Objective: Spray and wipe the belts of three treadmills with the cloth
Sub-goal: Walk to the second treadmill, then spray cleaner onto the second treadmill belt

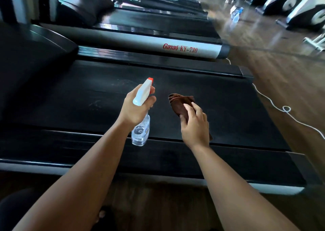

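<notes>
Left hand (135, 108) is curled round the neck of the bottle (140, 133), nozzle aimed away over the belt (84, 93). Right hand (195, 127), just beside it, pinches the folded cloth (181, 102) between thumb and fingers; cloth is apart from bottle, and cloth-to-belt contact cannot be told. Bare belt lies left and right of the hands, bounded by near rail (158, 160) and far rail (158, 62), its right end meeting the floor (281, 63), where a cable (270, 102) lies. Count: 1 bottle, 1 cloth, 4 treadmills in a row, far ones blurred.
</notes>
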Available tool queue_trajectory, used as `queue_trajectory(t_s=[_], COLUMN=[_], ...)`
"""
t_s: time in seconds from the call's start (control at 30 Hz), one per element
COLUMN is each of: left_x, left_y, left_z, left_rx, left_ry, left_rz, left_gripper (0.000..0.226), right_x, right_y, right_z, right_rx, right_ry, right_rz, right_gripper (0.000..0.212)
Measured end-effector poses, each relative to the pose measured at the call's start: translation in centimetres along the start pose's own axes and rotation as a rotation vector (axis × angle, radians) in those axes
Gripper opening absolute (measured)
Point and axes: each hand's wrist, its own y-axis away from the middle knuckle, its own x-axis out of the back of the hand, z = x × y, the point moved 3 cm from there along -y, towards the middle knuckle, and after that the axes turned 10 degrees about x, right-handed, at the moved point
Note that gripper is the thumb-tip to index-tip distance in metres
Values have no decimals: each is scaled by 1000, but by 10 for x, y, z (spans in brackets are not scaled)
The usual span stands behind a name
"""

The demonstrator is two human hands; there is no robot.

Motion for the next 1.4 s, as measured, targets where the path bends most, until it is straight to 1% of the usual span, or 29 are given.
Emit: queue_trajectory(t_s=[0.27, 0.4, 0.7, 1.03, 1.4], left_x=[42, 56, 75, 88, 123], left_y=[54, 72, 76, 35, 8], left_z=[7, 7, -1, -43, -73], left_rx=[-40, -45, -51, 17, 26], left_ry=[-34, -39, -34, -24, -43], left_rz=[11, 22, 69, 84, 179], left_gripper=[18, 17, 15, 15, 16], right_x=[3, 0, -19, -81, -179], right_y=[45, 61, 61, 37, 12], right_z=[-46, -59, -70, -53, -62], right_rx=[31, 29, 60, 1, 24], right_ry=[-17, -20, -37, -25, -75], right_rz=[57, 50, 15, -105, -185], right_gripper=[42, 43, 44, 45, 41])
